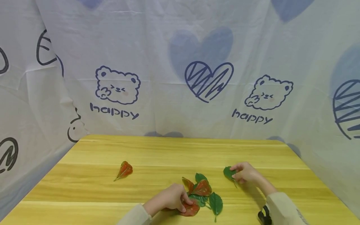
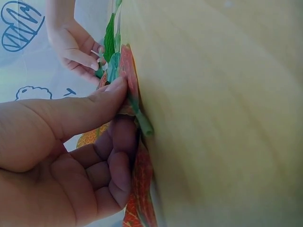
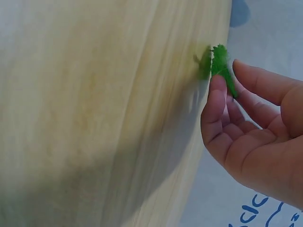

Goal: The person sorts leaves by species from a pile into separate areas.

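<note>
Toward the near edge of the table (image 1: 92, 193), left hand (image 1: 173, 197): pinching red leaf (image 1: 192, 212)
Right hand (image 1: 247, 173): pinching green leaf (image 1: 228, 172)

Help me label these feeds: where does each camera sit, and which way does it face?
Head: on the head, facing forward and down over the table to the cloth; the left hand, right hand and sleeves show.
Left wrist: on that wrist, facing the held red leaf; both hands show.
Right wrist: on that wrist, facing the green leaf; only the right hand shows.
Shared: head and left wrist both show both hands.
</note>
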`<state>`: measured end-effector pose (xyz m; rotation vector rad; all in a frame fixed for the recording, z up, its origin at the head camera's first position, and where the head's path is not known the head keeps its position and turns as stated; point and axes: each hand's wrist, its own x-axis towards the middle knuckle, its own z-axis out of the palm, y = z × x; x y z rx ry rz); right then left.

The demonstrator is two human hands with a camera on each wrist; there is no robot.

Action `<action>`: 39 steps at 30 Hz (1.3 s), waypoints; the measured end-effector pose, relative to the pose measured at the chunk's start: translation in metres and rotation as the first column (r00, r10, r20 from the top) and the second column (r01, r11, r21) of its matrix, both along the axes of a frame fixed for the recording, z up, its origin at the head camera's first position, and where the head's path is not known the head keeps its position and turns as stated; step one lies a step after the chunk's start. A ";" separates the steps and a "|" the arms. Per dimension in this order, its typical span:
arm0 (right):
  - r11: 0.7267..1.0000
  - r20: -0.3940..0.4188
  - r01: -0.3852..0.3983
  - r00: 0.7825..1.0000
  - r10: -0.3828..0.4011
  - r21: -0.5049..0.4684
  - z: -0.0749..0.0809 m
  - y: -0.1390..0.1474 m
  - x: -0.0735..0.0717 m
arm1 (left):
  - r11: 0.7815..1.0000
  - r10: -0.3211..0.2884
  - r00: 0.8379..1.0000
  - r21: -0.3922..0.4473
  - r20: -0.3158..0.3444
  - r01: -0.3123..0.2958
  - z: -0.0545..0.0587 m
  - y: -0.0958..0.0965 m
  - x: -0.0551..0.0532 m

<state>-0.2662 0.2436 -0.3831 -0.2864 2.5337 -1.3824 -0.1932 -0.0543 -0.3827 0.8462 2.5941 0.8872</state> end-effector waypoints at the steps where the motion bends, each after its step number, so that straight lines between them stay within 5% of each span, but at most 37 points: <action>1: 1.000 -0.002 0.006 1.000 -0.006 0.008 -0.001 0.000 -0.001 | 1.000 0.001 1.000 0.000 0.001 -0.001 0.000 0.000 0.000; 21: 0.990 -0.066 0.067 0.996 -0.059 0.121 0.000 -0.004 0.009 | 1.000 0.004 1.000 -0.005 -0.027 -0.004 -0.003 0.000 -0.002; 39: 0.995 -0.038 -0.092 0.995 0.093 0.032 -0.001 -0.014 0.029 | 1.000 -0.013 1.000 0.002 -0.017 0.013 -0.001 0.000 -0.003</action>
